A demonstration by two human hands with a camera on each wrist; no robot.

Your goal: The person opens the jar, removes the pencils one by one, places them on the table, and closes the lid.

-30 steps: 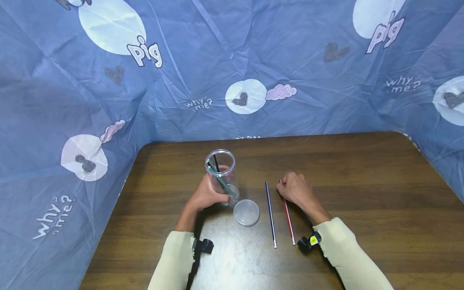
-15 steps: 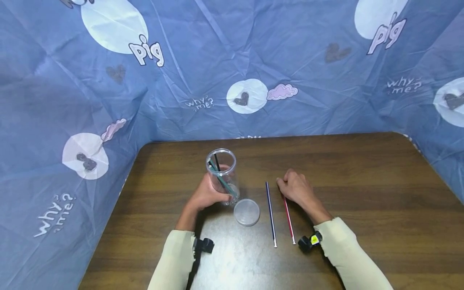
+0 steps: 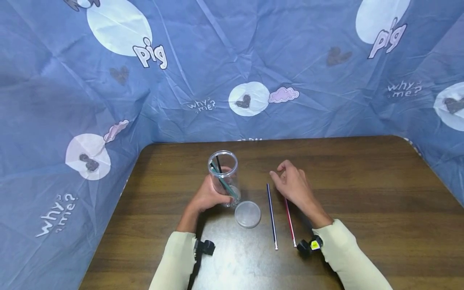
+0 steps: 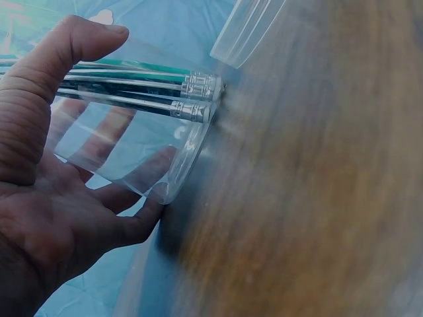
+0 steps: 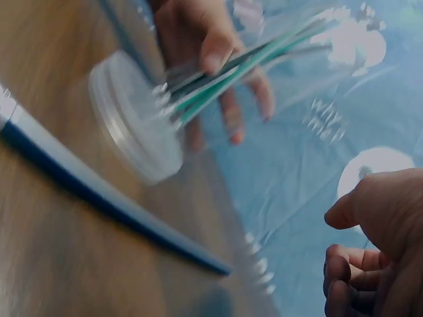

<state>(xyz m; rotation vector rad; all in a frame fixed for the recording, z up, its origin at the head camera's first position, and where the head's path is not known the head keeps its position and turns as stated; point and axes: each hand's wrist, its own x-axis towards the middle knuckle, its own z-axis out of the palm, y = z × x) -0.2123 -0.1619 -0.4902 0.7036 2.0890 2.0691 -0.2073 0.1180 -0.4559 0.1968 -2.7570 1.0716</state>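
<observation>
My left hand grips a clear plastic jar around its side, with the thumb across the front. Several green and dark pencils lean inside the jar; their metal ends rest at its base in the left wrist view. My right hand hovers over the far end of a red pencil, thumb and index finger apart, holding nothing. The other right fingers look bent in the right wrist view. A blue pencil lies just left of the red one. The red pencil's far end is hidden under the hand.
A round translucent lid lies on the wooden table, between the jar and the blue pencil. Behind the table hangs a blue printed cloth, which also runs along both sides.
My right hand has come off the red pencil's far end, and its thumb and index finger have spread leftward. The left hand keeps holding the jar in place.
</observation>
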